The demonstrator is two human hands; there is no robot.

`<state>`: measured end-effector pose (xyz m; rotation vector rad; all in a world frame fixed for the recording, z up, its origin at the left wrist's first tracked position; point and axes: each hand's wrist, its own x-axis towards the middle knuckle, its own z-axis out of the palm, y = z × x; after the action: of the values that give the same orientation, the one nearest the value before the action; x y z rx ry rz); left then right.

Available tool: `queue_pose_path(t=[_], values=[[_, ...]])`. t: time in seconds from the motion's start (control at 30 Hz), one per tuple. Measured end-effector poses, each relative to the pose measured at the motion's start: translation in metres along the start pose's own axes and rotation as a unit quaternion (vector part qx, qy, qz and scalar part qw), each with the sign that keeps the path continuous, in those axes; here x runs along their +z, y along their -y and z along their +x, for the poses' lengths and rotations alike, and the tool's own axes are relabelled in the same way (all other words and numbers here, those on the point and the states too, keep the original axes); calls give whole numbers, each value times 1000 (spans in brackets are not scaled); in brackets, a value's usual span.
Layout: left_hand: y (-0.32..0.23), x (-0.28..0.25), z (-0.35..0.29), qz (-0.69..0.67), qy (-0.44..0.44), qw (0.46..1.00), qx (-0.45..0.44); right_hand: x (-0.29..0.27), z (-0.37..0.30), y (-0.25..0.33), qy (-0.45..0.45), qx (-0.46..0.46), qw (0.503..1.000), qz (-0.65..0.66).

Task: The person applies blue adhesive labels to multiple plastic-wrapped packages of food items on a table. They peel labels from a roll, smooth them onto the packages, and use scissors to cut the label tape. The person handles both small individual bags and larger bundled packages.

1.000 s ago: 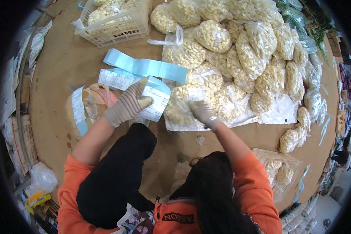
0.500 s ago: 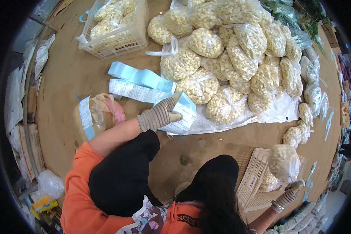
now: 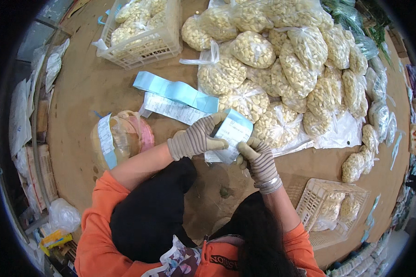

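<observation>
Blue-backed label strip (image 3: 233, 131) sits pinched in both gloved hands, left hand (image 3: 196, 138) and right hand (image 3: 259, 159). Fingers should hold its edges gently, so labels peel off flat.

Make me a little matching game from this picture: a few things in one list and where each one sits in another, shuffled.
Things:
1. label roll
2. upper white crate
3. lower white basket
4. blue paper strip

Places:
A. lying flat on the brown floor, above the hands
B. lower right, holding one or two bags of pale pieces
C. held between the left hand and right hand
D. top left, full of bags

Pairs: 1-C, 2-D, 3-B, 4-A
</observation>
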<state>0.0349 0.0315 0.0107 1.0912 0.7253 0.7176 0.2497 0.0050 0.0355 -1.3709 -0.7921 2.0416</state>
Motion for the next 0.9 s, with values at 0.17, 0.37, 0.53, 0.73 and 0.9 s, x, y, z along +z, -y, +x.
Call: queue_pose_path(t=[0.17,0.37,0.53,0.73,0.9], values=[[24,-17,-26,35,0,996,-80,18,17,1,-32,-14,999,13],[26,-18,-22,27,-55,995,-83,14,37,-12,-160,-242,957,-10],[25,-17,-16,10,-66,996,-66,9,44,-11,-160,-410,843,-309],[2,-21,-19,276,-18,947,-166,28,53,8,-28,-232,906,-353],[10,-50,-32,107,-62,990,-66,-55,85,7,-56,-158,973,156]])
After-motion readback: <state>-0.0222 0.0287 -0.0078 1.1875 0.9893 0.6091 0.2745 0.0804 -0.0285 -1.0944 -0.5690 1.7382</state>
